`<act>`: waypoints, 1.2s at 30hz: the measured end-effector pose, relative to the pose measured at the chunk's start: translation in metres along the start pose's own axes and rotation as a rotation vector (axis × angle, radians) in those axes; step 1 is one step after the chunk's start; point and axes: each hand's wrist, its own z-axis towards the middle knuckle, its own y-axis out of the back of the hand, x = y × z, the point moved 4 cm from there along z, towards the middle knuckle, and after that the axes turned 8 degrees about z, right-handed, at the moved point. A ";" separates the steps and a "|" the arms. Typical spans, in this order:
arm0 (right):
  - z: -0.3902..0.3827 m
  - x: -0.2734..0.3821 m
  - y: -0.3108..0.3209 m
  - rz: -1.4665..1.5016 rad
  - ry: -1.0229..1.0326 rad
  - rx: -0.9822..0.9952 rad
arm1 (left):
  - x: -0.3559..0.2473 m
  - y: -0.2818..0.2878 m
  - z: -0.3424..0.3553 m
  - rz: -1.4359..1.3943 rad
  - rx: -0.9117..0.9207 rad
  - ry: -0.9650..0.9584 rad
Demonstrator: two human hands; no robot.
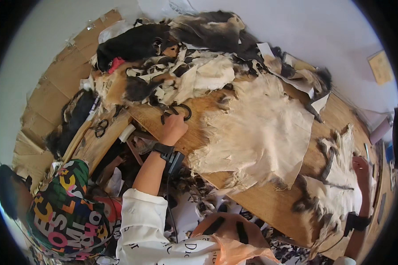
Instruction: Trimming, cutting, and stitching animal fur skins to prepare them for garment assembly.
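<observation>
The wooden table runs slantwise, its near edge dropping from the left corner toward the lower right. Largest on it is the pale hide, spread flat across the middle, its ragged lower margin reaching the near edge. A heap of dark furs is piled along the far edge, with cream scraps bunched in front of it, toward the left end. A co-worker in a patterned shirt is beyond the table's left corner. The smaller hide, cream with dark furry margins, lies toward the right end and reaches the near edge. The left hand is over the table near its left corner, fingers curled closed on the loops of the black scissors, which are left of the pale hide. The right hand is just beside the smaller hide at the right end, fingers partly bent; whether it grips anything I cannot tell. Smallest, a second pair of scissors lies on a wooden ledge off the left corner
</observation>
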 end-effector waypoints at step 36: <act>-0.148 -0.069 0.163 -0.355 0.087 0.007 | -0.596 0.009 -0.176 -0.664 0.090 -0.765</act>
